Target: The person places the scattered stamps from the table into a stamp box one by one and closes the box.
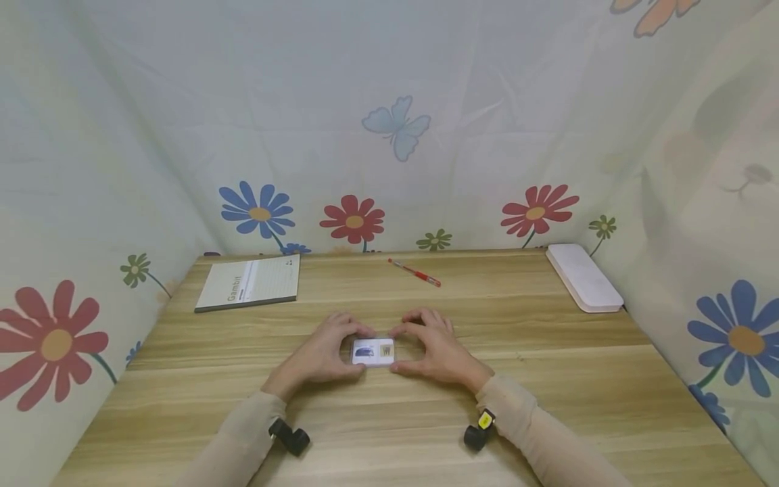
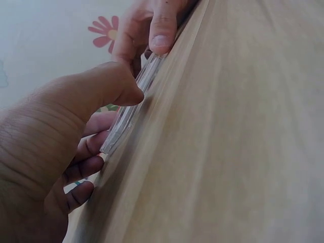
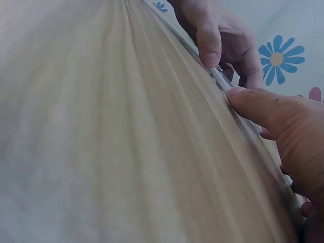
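Note:
A small flat clear plastic case (image 1: 373,352) with a white insert lies low over the table between both hands. Its face bears a dark picture on the left and a yellowish one on the right. My left hand (image 1: 325,348) pinches the left end, thumb at the near edge and fingers at the far edge. The right hand (image 1: 439,350) pinches the right end the same way. Seen edge-on in the left wrist view, the case (image 2: 124,121) shows layered transparent sides. Whether it touches the wood is unclear. In the right wrist view the case (image 3: 221,79) is mostly hidden by fingers.
A notebook (image 1: 246,283) marked "Gambit" lies at the table's back left. Behind the hands is a red pen (image 1: 415,272). A white oblong box (image 1: 584,277) sits at the back right edge. Flower-printed cloth (image 1: 456,169) encloses the wooden table (image 1: 487,311).

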Tool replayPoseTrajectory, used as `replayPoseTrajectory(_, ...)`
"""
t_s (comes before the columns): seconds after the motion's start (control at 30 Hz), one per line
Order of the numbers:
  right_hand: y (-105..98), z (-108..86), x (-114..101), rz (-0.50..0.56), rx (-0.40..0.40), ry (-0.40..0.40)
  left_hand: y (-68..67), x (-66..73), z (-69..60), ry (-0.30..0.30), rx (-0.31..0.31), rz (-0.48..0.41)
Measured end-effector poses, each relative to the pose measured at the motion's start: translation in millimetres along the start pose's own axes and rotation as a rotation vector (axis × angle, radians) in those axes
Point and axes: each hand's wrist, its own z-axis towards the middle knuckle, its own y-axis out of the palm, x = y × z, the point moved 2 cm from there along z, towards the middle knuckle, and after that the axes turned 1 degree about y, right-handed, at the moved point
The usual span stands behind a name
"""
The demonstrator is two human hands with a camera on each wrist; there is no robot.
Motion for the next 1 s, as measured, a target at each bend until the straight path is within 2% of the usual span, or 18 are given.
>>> replayPoseTrajectory(0.3, 0, -0.5, 1, 0.02, 0.005, 0.005, -0.3, 0.2, -1.7, -0.005, -0.007, -0.008)
replayPoseTrajectory(0.7, 1, 0.1, 4, 0.024, 0.028, 0.012, -11.2, -9.1, -6.7, -0.014, -0.019, -0.05)
replayPoseTrajectory(1.0, 2, 0.3, 4, 0.025, 0.018, 0.017, -12.2, -11.4, -7.6, -0.033, -0.036, -0.072)
